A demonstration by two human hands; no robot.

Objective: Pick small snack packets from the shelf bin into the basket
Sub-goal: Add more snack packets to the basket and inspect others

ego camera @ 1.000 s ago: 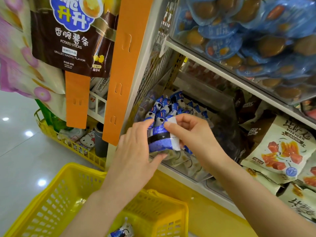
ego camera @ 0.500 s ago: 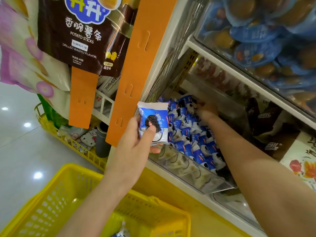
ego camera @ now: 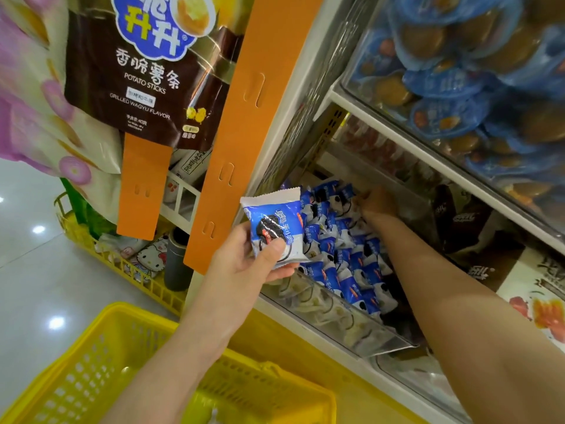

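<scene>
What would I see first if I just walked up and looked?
Probably the blue-and-white snack packet held up in the left hand, right in the middle. Just behind it, the clear shelf bin is heaped with matching packets, and the right hand reaches into its far end. The bright yellow basket waits below, at the bottom left.

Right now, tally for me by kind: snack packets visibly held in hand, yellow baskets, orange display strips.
Snack packet seen in left hand: 1
Yellow baskets: 2, near basket, far basket
Orange strips: 2, wide strip, narrow strip
Total: 5
</scene>
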